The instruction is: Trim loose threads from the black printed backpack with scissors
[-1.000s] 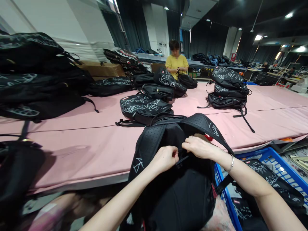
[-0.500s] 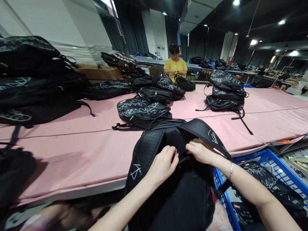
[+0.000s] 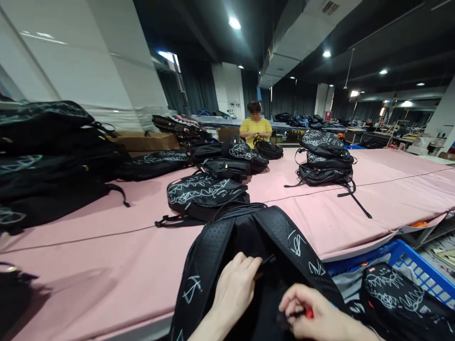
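A black backpack [image 3: 270, 284] stands at the table edge before me. Its padded back and two shoulder straps, marked with white scribbles, face me. Between the straps, my left hand [image 3: 239, 284] is closed with its fingers pinching the black fabric of the back panel, beside a short dark strip. My right hand [image 3: 316, 312] is lower and to the right, in front of the bag, with fingers curled around a small dark object with a red part [image 3: 309, 312]. Blur hides what kind of object this is.
Several black backpacks with white drawings lie on the pink table [image 3: 117, 279], including a large pile [image 3: 53, 175] at left and a stack [image 3: 325, 158] at right. A blue crate [image 3: 415, 270] holding backpacks stands at lower right. Across the table is a person in yellow [image 3: 255, 127].
My right hand has left the spot between the straps, moved down toward me, and now shows a small red-and-dark object. My left hand stays on the back panel. The view has tilted upward.
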Motion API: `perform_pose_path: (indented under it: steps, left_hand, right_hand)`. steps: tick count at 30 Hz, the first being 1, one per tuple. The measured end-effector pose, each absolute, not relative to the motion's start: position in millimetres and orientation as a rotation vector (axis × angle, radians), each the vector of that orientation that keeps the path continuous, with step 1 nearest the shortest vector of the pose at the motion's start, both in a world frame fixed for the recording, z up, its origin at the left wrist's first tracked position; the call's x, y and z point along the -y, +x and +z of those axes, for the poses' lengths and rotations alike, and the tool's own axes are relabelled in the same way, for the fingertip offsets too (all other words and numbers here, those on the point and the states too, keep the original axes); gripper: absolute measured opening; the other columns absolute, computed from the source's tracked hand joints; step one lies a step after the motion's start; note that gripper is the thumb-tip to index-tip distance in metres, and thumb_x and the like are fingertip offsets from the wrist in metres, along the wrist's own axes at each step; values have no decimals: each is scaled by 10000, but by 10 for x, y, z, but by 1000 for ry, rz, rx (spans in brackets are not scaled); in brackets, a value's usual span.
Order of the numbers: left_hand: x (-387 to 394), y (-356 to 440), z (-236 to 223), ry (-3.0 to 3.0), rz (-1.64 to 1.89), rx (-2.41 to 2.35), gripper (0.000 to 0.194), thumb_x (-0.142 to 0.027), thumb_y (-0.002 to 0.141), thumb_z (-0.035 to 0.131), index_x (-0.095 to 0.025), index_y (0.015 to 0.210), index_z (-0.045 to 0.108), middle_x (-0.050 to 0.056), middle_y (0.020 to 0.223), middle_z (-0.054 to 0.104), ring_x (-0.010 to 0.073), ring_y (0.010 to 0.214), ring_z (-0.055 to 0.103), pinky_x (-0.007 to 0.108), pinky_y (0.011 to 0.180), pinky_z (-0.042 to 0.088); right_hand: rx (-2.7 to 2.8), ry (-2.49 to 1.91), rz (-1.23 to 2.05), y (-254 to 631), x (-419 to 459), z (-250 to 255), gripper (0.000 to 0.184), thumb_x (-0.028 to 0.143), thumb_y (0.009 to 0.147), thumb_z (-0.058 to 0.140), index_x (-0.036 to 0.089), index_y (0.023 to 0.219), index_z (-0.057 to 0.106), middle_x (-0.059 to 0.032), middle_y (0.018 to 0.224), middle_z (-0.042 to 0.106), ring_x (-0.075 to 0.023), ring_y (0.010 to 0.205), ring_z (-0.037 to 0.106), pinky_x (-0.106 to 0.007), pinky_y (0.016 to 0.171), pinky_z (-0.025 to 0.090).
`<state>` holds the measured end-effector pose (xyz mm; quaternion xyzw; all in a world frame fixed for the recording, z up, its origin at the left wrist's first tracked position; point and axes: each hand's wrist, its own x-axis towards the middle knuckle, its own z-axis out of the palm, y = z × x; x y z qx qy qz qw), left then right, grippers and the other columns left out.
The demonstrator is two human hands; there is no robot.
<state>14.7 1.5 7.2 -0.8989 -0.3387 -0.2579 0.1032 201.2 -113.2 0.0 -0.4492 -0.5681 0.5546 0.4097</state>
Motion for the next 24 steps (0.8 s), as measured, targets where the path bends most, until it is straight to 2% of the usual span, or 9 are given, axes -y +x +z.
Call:
perform_pose_path:
  steps: [2, 3, 6, 9, 12, 14, 16, 19, 24]
  left_hand:
    - [-51, 119, 230, -2592, -876, 887, 232, -38, 792, 415, -174, 858, 591, 23, 726, 642, 169, 676, 509, 293, 574, 392]
    - [-65, 104, 322, -2536, -955, 826, 233, -43, 805, 419, -175, 893, 589, 20, 758, 655, 164, 687, 507, 294, 587, 382]
    - [-115, 83, 566, -2365, -1123, 666, 248, -42, 806, 443, -183, 952, 583, 15, 854, 678, 160, 728, 505, 305, 644, 373]
    - [-229, 114, 594, -2323, -1140, 681, 301, 0, 771, 411, -197, 882, 609, 21, 811, 670, 167, 751, 518, 303, 672, 386]
    - [-398, 179, 381, -2481, -964, 888, 299, 9, 693, 407, -191, 769, 616, 33, 681, 619, 175, 682, 538, 272, 577, 398]
    - [-497, 220, 225, -2584, -854, 1010, 282, -21, 669, 427, -182, 799, 617, 43, 712, 620, 185, 664, 554, 280, 561, 419]
    - [-562, 240, 150, -2667, -869, 1064, 273, -65, 696, 430, -177, 863, 615, 61, 794, 635, 201, 700, 573, 310, 611, 454]
    - [-578, 222, 205, -2847, -1111, 1062, 240, -141, 764, 413, -184, 895, 610, 70, 886, 644, 205, 802, 591, 336, 719, 481]
    - [-374, 231, 402, -3041, -1840, 1347, 292, -342, 842, 413, -200, 1043, 571, 64, 1072, 628, 195, 1029, 566, 328, 912, 447]
  right_hand:
    - [1433, -1127, 1433, 2152, 1297, 37, 294, 222, 654, 665, 256, 942, 617, 14, 751, 517, -99, 633, 463, -207, 571, 377]
    - [1435, -1146, 1349, 2249, 1351, 56, 259, 263, 661, 674, 258, 917, 635, 14, 699, 503, -99, 584, 445, -214, 541, 373]
    - [1356, -1235, 837, 2532, 1373, 120, 137, 357, 736, 619, 248, 811, 658, -14, 634, 511, -129, 540, 456, -250, 502, 395]
    - [1200, -1311, 402, 2643, 1191, 179, 235, 350, 770, 588, 268, 986, 632, -86, 950, 614, -212, 784, 587, -283, 569, 479]
    - [1282, -1339, 189, 2552, 873, 131, 494, 289, 751, 608, 291, 1232, 495, -82, 1270, 502, -255, 1098, 523, -332, 763, 528]
    - [1428, -1301, 123, 2445, 643, 24, 591, 217, 758, 579, 290, 1316, 399, -64, 1361, 422, -254, 1230, 416, -402, 949, 453]
    - [1494, -1243, 56, 2353, 448, -102, 636, 140, 778, 510, 284, 1365, 312, -50, 1396, 377, -230, 1286, 341, -437, 1043, 355]
    - [1459, -1209, 8, 2283, 278, -232, 641, 92, 803, 435, 279, 1388, 251, -40, 1415, 347, -203, 1294, 324, -422, 1051, 351]
    - [1429, -1207, 61, 2235, 247, -247, 615, 115, 816, 434, 275, 1385, 262, -33, 1418, 341, -206, 1291, 328, -425, 1045, 351]
